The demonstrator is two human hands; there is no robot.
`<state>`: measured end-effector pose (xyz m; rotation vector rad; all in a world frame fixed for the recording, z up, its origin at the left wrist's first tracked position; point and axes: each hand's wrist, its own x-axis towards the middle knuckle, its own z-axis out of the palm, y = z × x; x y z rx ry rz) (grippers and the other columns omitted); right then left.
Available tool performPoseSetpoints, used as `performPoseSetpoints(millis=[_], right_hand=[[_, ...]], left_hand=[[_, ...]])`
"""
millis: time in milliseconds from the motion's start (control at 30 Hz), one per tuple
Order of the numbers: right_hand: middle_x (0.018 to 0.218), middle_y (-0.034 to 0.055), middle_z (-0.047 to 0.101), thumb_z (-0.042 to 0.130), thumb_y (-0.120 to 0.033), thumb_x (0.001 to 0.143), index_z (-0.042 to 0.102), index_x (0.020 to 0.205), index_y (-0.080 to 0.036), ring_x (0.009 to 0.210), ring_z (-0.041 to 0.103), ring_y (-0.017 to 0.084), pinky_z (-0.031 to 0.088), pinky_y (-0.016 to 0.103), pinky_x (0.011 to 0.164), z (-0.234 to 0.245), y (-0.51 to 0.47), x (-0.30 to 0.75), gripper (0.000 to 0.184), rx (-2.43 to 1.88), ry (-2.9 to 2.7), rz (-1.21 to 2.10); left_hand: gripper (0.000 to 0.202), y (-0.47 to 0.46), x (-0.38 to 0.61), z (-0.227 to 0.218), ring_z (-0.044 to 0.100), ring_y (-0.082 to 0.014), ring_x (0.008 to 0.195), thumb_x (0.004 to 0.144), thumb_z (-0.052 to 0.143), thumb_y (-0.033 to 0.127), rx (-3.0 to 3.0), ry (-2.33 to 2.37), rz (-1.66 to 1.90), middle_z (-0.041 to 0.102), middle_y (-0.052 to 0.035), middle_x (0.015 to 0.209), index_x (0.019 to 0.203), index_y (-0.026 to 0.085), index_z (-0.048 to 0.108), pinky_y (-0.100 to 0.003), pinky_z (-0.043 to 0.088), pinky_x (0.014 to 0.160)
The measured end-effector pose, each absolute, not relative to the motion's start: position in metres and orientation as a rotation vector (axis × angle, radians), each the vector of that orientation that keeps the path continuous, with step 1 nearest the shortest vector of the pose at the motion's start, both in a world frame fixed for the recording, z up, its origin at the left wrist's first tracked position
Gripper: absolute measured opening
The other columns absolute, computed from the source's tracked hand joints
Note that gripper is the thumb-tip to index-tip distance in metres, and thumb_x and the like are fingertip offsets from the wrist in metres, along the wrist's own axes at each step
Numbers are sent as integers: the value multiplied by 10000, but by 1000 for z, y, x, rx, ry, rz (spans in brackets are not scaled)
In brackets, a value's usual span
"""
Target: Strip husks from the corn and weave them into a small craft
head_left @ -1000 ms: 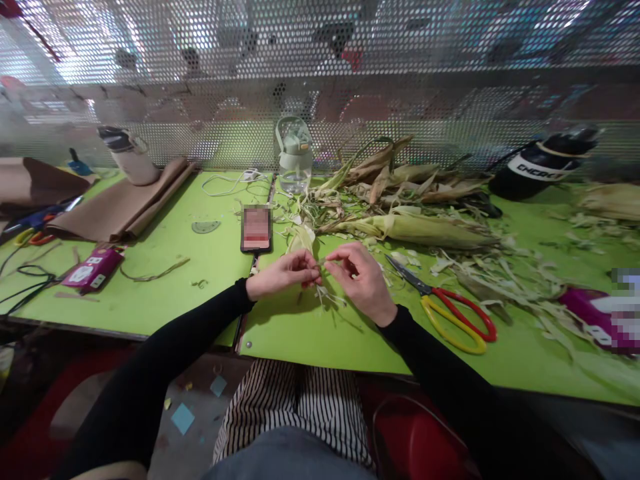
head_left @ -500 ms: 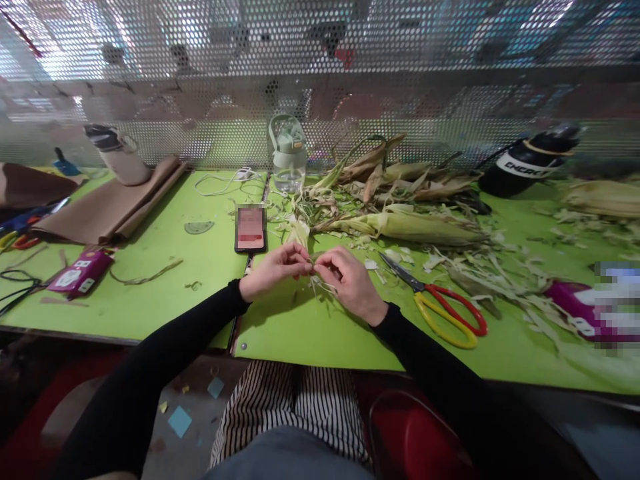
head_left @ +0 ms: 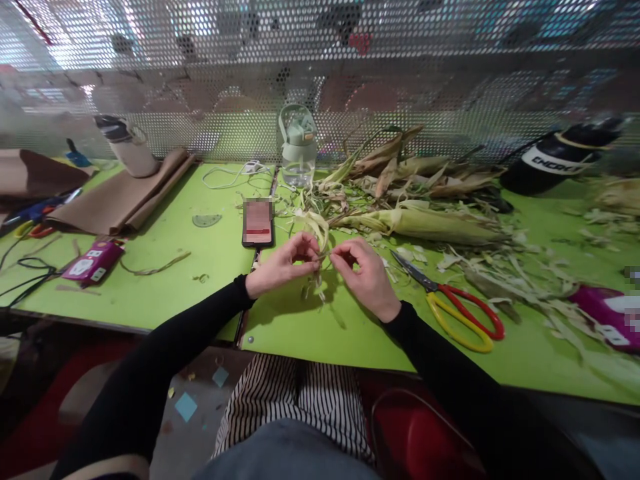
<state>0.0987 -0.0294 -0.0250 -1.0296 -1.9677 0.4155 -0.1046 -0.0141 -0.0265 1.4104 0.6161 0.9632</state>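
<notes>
The left hand point(head_left: 284, 265) is pinching a small bundle of corn husk strips point(head_left: 317, 227) between its thumb and fingers, and the bent fingers are leaving a rounded gap behind the tips. The right hand point(head_left: 367, 277) is facing it, near but apart, with thumb and forefinger closing together on what is seeming a thin strand point(head_left: 325, 255); it is so fine that I cannot tell how it is running around the bundle. The left fingertips are hiding the middle of the bundle, while its pale upper part is curving beyond them and its tails are hanging below, between the two hands. Just beyond the left hand, a phone point(head_left: 258, 224) is lying, its screen blurred into squares. Near the right hand, on its right side, scissors point(head_left: 434, 287) are resting on the green table point(head_left: 165, 293). Beyond both hands, a clear bottle point(head_left: 299, 150) is standing beside a husk heap point(head_left: 430, 183), whose lower layers are hiding under the upper ones. Far right of the right hand, the picture edge is cutting off a purple packet point(head_left: 590, 300). Farthest from the hands, a perforated screen point(head_left: 240, 87) is veiling shapes which I cannot make out
</notes>
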Motion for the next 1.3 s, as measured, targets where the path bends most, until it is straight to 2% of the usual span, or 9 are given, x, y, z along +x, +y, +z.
performPoseSetpoints(millis=[100,300,433,600,767,867,1000,1167,1300], right_hand=[[1052,62,605,637,-284,939,605,960,-222,759,570,159,526,331,650,-27,-30,98,73,-1044,-1948,335],[914,51,660,619,-254,945,645,907,-201,787,616,181,534,337,655,-31,-32,97,70,-989,-2008,538],[865,44,652,642,-264,920,647,841,-196,731,586,171,502,324,629,-31,-33,95,104,-1051,-1986,665],[885,43,654,643,-319,912,655,792,-206,841,596,195,494,368,776,-28,-35,93,165,-964,-1988,814],[873,27,664,565,-481,939,667,910,-222,788,591,185,476,341,721,-30,-31,96,280,-1143,-1734,1041],[870,29,681,642,-531,868,682,870,-211,800,603,191,471,340,732,-31,-27,97,323,-1166,-1741,1097],[753,7,637,651,-601,829,680,813,-199,684,547,158,431,309,645,-30,-24,97,403,-1173,-1741,1147],[686,-7,612,681,-608,800,674,783,-185,601,495,126,391,284,584,-28,-24,95,423,-1165,-1745,1203],[758,9,658,705,-570,792,684,823,-192,664,549,141,440,299,643,-31,-24,94,380,-1145,-1720,1186]], left_hand=[[292,-16,-104,-27,575,-79,726,835,703,198,1488,613,956,578,27,828,1025,193,481,-236,483,698],[162,-20,-101,-30,592,-74,684,846,610,155,1874,800,1052,621,26,791,984,182,529,-198,481,636],[216,-20,-101,-32,588,-84,666,818,577,79,2135,889,1097,645,19,779,1011,175,583,-199,479,616],[145,-20,-102,-33,628,-112,767,879,558,94,2322,887,1232,680,-20,852,982,171,624,-218,514,673],[168,-21,-98,-35,648,-94,742,906,531,89,2354,872,1181,697,-22,878,998,172,644,-187,528,653],[219,-22,-95,-38,662,-104,733,871,545,59,2476,986,1106,711,-21,894,1003,189,662,-199,526,657],[274,-21,-95,-43,680,-122,733,840,557,49,2597,1122,1048,731,-21,919,1035,210,661,-207,499,615],[178,-20,-99,-44,666,-116,676,882,552,112,2630,1174,1051,727,-24,883,999,205,649,-199,463,548],[131,-20,-101,-42,688,-125,729,933,528,161,2545,1166,1048,725,-31,884,1006,199,630,-206,497,587]])
